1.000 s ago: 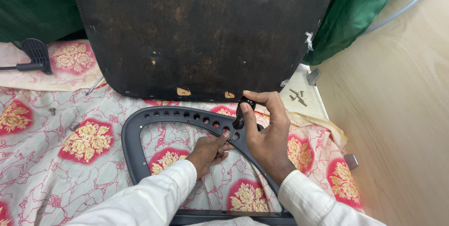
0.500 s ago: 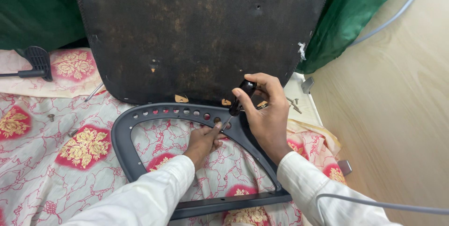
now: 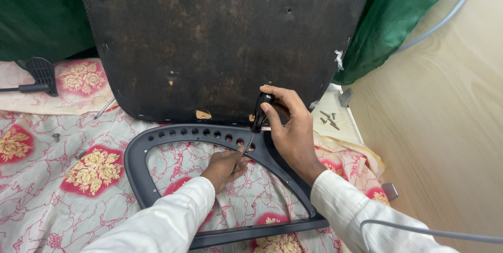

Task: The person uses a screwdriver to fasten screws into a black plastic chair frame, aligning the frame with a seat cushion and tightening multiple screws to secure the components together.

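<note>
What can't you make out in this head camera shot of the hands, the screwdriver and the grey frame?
- Screwdriver tip: hidden in the head view by the left hand, which pinches there.
- Any screw at that hole: too small, covered by the left fingers.
- Grey frame lower edge: cut off by the bottom of the picture and the sleeves.
- Right hand palm: faces away from the camera.

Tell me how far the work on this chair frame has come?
Done: loose screws lie beside the dark seat board. In hand: the right hand holds a screwdriver at a hole in the grey frame; the left hand steadies its tip. Left: the other holes look empty.
</note>
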